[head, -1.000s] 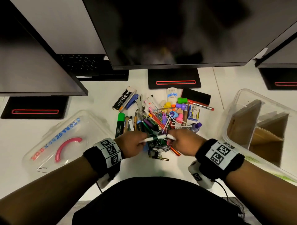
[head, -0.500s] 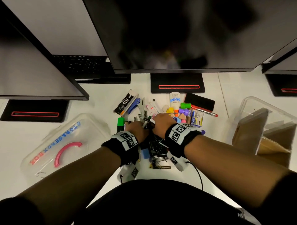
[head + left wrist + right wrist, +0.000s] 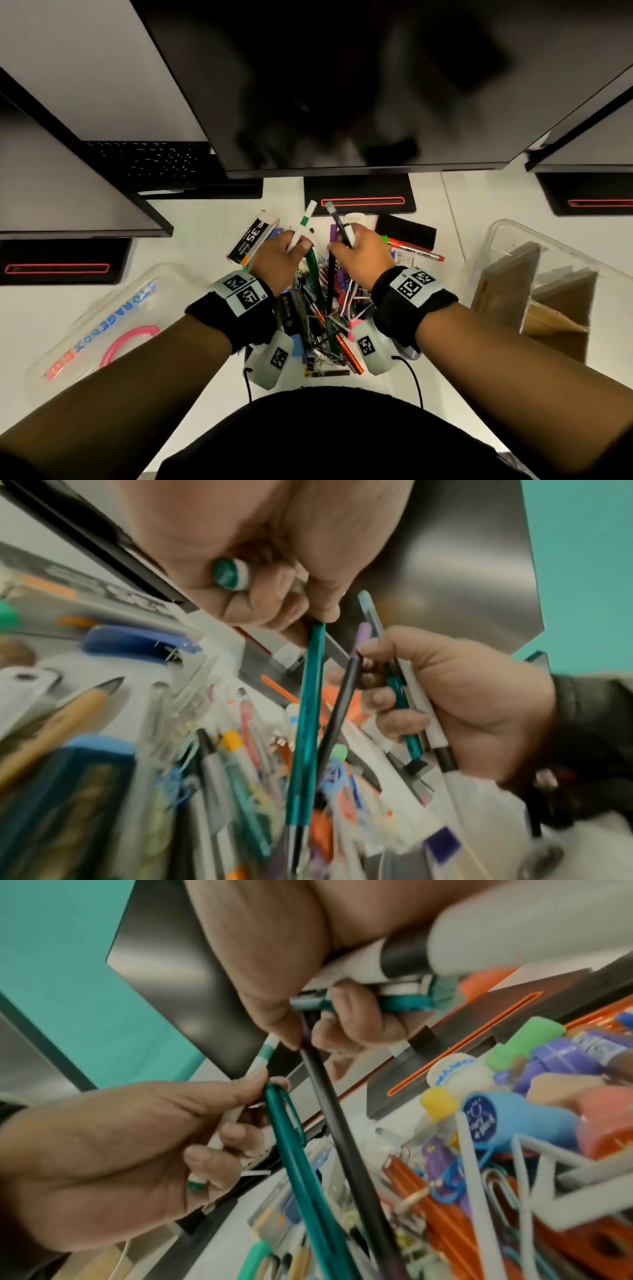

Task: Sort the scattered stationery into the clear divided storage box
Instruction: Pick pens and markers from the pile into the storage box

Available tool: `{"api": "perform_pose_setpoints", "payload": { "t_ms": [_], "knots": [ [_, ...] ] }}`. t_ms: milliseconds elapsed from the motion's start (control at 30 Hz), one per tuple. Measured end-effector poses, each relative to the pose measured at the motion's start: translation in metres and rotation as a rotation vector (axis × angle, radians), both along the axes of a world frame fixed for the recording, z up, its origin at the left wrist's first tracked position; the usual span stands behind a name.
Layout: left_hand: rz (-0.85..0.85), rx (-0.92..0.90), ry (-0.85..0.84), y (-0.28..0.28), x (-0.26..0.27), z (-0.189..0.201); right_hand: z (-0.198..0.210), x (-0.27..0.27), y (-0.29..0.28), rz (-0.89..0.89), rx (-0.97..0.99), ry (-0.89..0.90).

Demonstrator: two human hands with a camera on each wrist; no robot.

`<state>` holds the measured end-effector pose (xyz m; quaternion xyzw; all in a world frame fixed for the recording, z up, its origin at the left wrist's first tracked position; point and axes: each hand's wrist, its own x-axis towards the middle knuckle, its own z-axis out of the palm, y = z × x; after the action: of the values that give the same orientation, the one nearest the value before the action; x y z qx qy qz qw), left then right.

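Both my hands are over the stationery pile [image 3: 325, 318] at the middle of the desk. My left hand [image 3: 298, 248] grips a white pen with green bands [image 3: 304, 224] and pinches a long green pen [image 3: 313, 274] [image 3: 308, 723] whose lower end is still in the pile. My right hand [image 3: 339, 248] holds a small bundle of pens [image 3: 337, 221] and pinches a black pen [image 3: 330, 277] [image 3: 337, 1110] that hangs into the pile. The clear divided storage box [image 3: 493, 240], with brown cardboard dividers, stands at the right.
The box lid [image 3: 85, 325] with a pink handle lies at the left. A staple box [image 3: 251, 240], a red marker [image 3: 418, 253] and a black pad [image 3: 406, 229] lie behind the pile. Monitors overhang the desk's back, with their black stands [image 3: 359, 192] beneath.
A second ago both hands held one white pen at the pile's near side. They then reached into the pile, and now each is raised with pens in its grip.
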<state>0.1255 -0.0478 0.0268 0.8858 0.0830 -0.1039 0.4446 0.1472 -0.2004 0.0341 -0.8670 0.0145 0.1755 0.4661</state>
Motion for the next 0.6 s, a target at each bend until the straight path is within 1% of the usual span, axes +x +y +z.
{"api": "perform_pose_setpoints", "payload": {
  "t_ms": [100,200,300,467,600],
  "knots": [
    [0.127,-0.171,-0.055,-0.002,0.009,0.015,0.005,0.004,-0.007,-0.171,0.171,0.000],
    [0.244,-0.404,-0.016,-0.008,0.017,0.019,0.012,0.004,-0.010,-0.236,0.224,0.000],
    [0.369,-0.642,0.109,-0.018,0.016,0.018,0.015,0.004,-0.009,-0.217,0.216,0.011],
    [0.419,-0.808,0.257,-0.031,0.011,0.020,0.005,0.003,0.000,-0.122,0.104,0.095],
    [0.475,-0.887,0.334,-0.035,0.014,0.021,0.005,-0.001,0.005,-0.049,0.054,0.130]
  ]
}}
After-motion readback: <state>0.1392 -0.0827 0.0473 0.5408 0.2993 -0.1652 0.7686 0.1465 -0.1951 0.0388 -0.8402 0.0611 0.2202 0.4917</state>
